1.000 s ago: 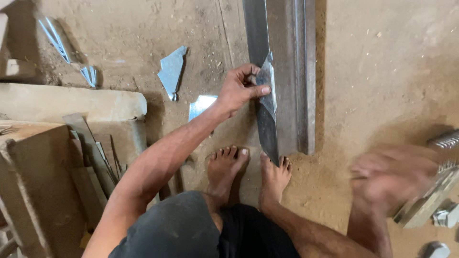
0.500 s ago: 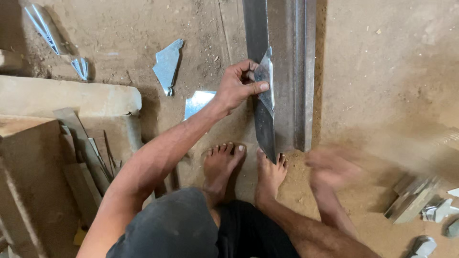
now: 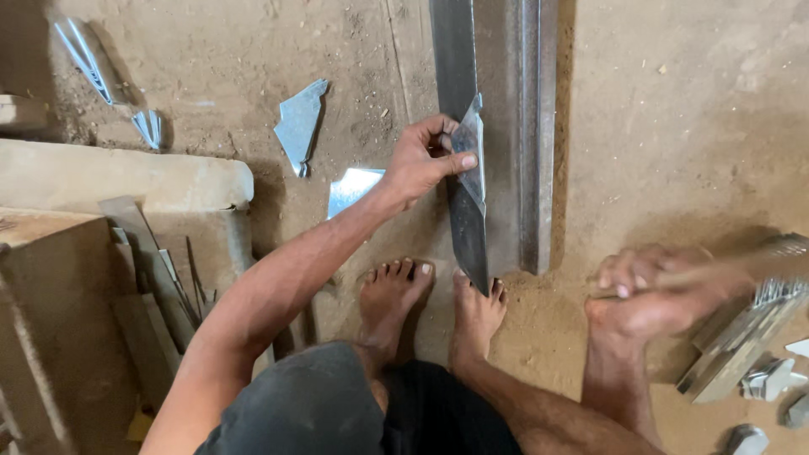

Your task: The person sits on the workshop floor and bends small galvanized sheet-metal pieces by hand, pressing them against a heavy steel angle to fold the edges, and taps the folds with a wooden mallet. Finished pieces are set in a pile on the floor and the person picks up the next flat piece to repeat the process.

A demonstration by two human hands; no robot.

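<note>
Left hand (image 3: 419, 162) on metal plate (image 3: 472, 156) against channel (image 3: 506, 126); scraps (image 3: 299, 126) nearby.

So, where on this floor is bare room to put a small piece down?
Bare dirt lies right of the long metal channel, above the right hand, and between the triangular offcut and the channel. Crowded: metal brackets lower right, scrap strips lower left.

Dirt floor (image 3: 674, 126), long metal channel (image 3: 514, 126), scattered sheet-metal offcuts (image 3: 299, 126)

Left hand (image 3: 424, 162) outstretched, fingers pinched shut; right hand (image 3: 653, 291) low, fisted (blurred), arm bent.
</note>
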